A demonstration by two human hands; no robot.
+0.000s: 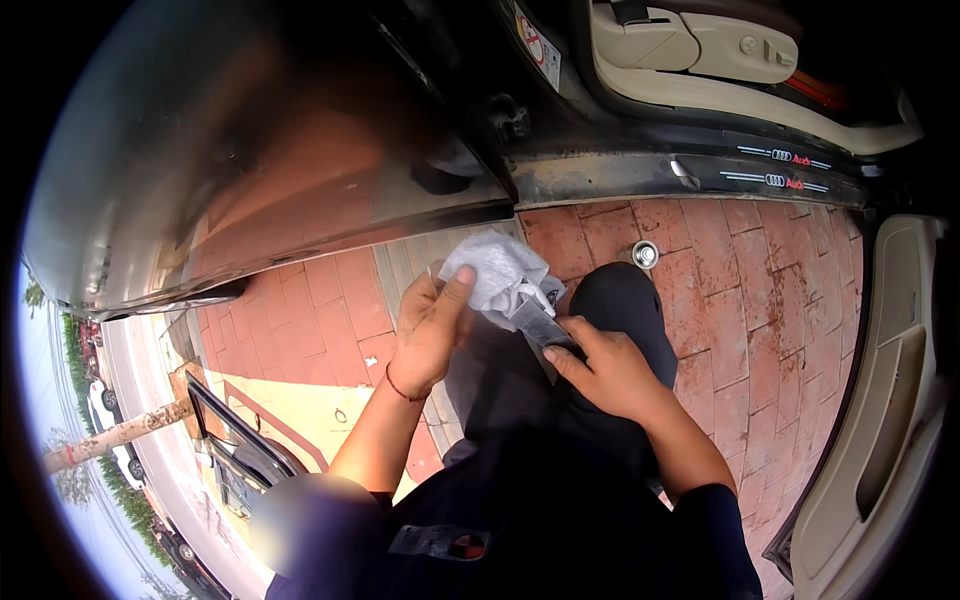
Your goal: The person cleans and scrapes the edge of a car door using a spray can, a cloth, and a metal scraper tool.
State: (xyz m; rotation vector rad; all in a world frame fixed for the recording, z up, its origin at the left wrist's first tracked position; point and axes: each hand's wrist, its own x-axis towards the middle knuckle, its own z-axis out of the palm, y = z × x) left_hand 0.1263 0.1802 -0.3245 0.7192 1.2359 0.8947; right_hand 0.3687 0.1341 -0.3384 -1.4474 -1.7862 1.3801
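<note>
My left hand point(430, 330) grips a crumpled white cloth point(495, 265) in the middle of the view, thumb on top and the other fingers mostly behind it. My right hand point(600, 365) holds a flat dark-grey strip, like a blade point(540, 320), whose far end lies in the cloth's folds. Both hands are over my dark-trousered leg point(630, 300). A small round silver can point(645, 254) stands on the red paving just beyond my knee.
A dark car body panel point(250, 140), a door sill point(600, 175) and a beige seat point(740, 45) span the top. An open door point(880, 420) bounds the right. At left are a detached-looking door frame point(240, 435), a tree trunk point(110, 435) and a road with parked cars.
</note>
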